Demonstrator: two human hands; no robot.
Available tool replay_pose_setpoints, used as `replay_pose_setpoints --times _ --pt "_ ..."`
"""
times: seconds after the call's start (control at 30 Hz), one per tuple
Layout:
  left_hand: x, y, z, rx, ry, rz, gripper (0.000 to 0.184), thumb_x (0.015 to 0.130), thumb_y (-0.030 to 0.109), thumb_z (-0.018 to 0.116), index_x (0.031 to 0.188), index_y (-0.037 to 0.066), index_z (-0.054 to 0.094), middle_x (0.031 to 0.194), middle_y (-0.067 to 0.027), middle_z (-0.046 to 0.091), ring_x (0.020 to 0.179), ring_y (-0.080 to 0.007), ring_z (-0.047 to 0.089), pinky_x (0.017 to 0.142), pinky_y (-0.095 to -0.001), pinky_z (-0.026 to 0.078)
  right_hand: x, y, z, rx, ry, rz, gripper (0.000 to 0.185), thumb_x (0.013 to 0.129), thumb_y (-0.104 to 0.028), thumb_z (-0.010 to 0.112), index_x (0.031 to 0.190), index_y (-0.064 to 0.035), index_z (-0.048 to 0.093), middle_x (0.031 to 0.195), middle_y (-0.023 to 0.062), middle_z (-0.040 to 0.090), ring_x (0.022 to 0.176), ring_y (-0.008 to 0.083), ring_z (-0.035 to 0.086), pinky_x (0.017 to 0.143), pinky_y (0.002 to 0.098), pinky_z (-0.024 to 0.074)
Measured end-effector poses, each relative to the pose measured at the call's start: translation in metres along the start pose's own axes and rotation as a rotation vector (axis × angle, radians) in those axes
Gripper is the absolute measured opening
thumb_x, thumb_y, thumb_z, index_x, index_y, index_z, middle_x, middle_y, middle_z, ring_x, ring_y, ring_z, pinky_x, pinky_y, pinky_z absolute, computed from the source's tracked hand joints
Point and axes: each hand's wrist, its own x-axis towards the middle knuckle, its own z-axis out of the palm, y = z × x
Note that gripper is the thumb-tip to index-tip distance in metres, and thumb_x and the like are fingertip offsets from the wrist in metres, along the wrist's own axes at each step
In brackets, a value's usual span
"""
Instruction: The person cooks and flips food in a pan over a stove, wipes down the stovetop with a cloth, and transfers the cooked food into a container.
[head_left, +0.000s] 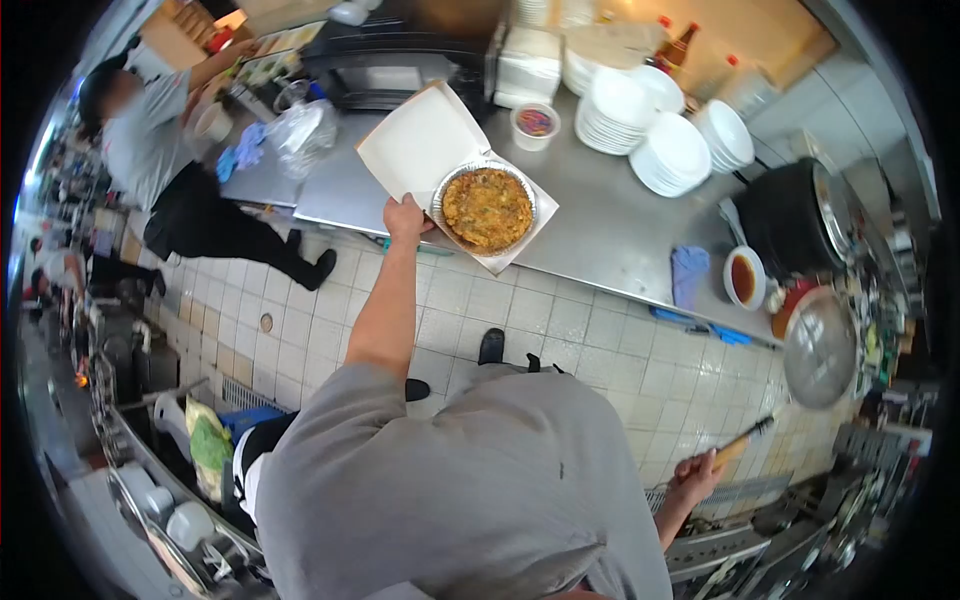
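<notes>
My left hand (405,218) grips the near left edge of an open white cardboard box (420,142), its fingers partly hidden. A round foil pan (438,205) sits in the box, filled with a browned, golden-topped food (487,210). Out to the lower right, away from the counter, my right hand (697,478) is wrapped round a short tool with a wooden handle (735,450). The tool has a dark tip; its exact kind is unclear.
Stacked white bowls (670,152), a tub of coloured items (535,125) and a blue cloth (688,272) stand along the steel counter (590,250). A bowl of brown sauce (743,277) is near a black pot (780,215). A co-worker (150,125) stands at the left.
</notes>
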Motion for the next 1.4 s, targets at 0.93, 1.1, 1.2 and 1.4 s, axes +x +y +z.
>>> replay_pose_setpoints --times 0.93,1.1,1.2,1.4 --pt "-0.187 -0.355 -0.067 0.911 -0.881 -0.455 0.020 0.085 0.014 0.055 0.099 0.002 0.061 0.093 -0.0156 0.064 0.073 -0.0265 0.060 0.071 -0.0424 0.049 0.072 0.145 -0.219 0.082 0.643 0.421 0.023 0.091 -0.027 0.054 0.074 -0.0120 0.052 0.062 -0.0009 0.049 0.046 0.0121 0.041 0.040 0.0283 0.0322" --pt "-0.128 -0.354 0.003 1.398 -1.221 0.691 0.024 0.083 0.017 0.056 0.097 -0.002 0.060 0.090 -0.0166 0.063 0.075 -0.0277 0.060 0.069 -0.0439 0.049 0.092 0.108 -0.266 0.256 0.647 0.376 0.022 0.092 -0.024 0.054 0.077 -0.0146 0.042 0.057 -0.0022 0.040 0.043 0.0115 0.039 0.040 0.0287 0.0329" --pt "-0.184 -0.322 0.120 1.268 -1.200 0.224 0.025 0.083 0.018 0.056 0.098 -0.003 0.060 0.090 -0.0161 0.063 0.075 -0.0274 0.060 0.069 -0.0434 0.049 0.100 0.117 -0.326 0.437 0.616 0.256 0.020 0.091 -0.022 0.056 0.080 -0.0124 0.043 0.058 -0.0007 0.045 0.039 0.0117 0.043 0.035 0.0292 0.0350" --pt "-0.380 -0.333 0.284 1.296 -1.580 0.212 0.026 0.085 0.018 0.057 0.102 -0.002 0.059 0.091 -0.0142 0.063 0.076 -0.0258 0.060 0.067 -0.0409 0.049 0.047 0.065 -0.400 0.493 0.717 0.109 0.020 0.089 -0.020 0.060 0.088 -0.0080 0.045 0.062 0.0016 0.051 0.040 0.0115 0.048 0.036 0.0267 0.0396"
